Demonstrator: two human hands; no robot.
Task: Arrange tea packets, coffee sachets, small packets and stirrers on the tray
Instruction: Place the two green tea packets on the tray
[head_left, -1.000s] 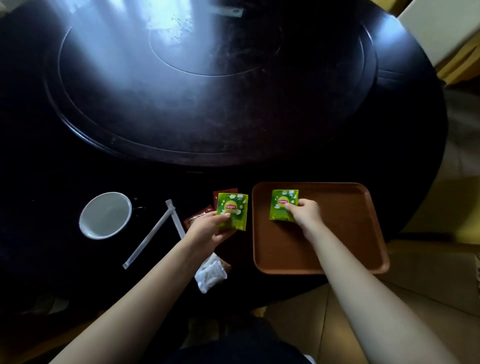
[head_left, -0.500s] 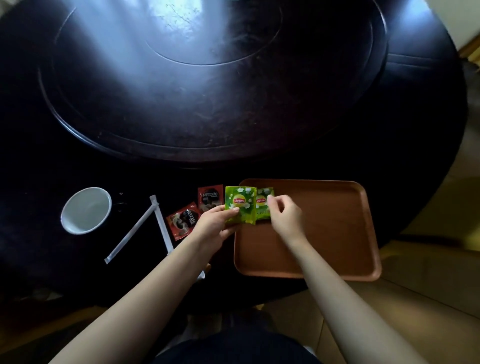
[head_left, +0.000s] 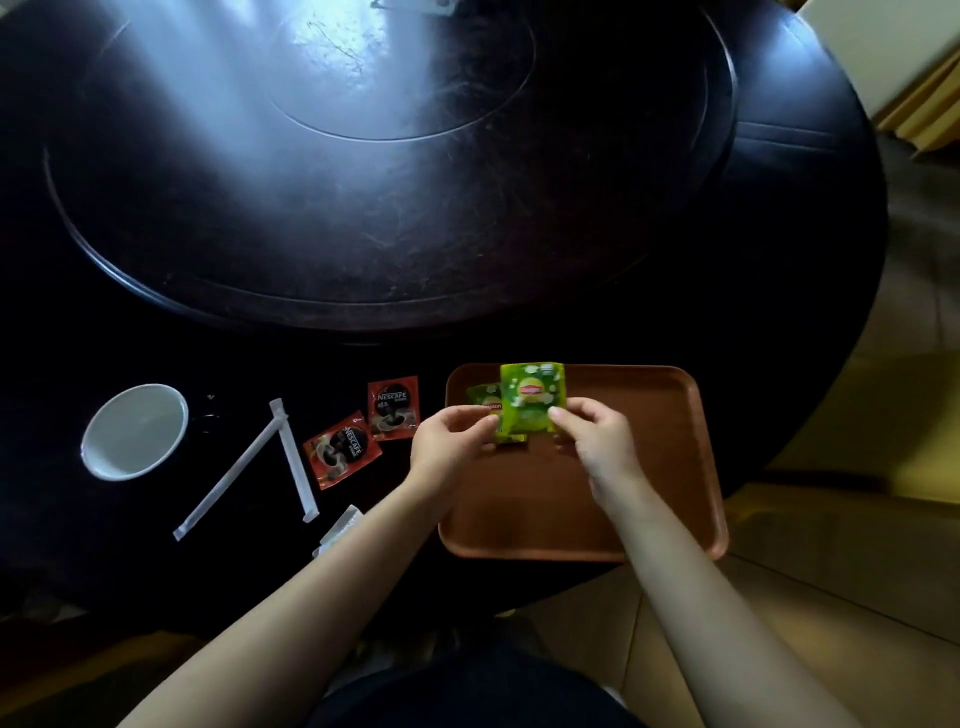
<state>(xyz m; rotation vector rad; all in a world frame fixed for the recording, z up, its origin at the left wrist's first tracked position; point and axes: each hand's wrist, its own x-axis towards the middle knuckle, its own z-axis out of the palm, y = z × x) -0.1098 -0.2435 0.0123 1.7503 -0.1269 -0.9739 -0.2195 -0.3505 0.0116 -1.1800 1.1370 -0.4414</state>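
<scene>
Both hands pinched the front green tea packet (head_left: 530, 402) over the tray's (head_left: 670, 467) far-left corner.

Left hand (head_left: 449, 441) and right hand (head_left: 595, 439) each gripped a lower side of it; a second tea packet (head_left: 482, 397) lay behind, mostly covered. Best set it down flat beside that one, edges squared, not overlapping. Two coffee sachets (head_left: 363, 431), two stirrers (head_left: 260, 462) sat on the table left of the tray. White small packets (head_left: 340, 527) near the table's front edge were half hidden by the left forearm, count unclear.
</scene>
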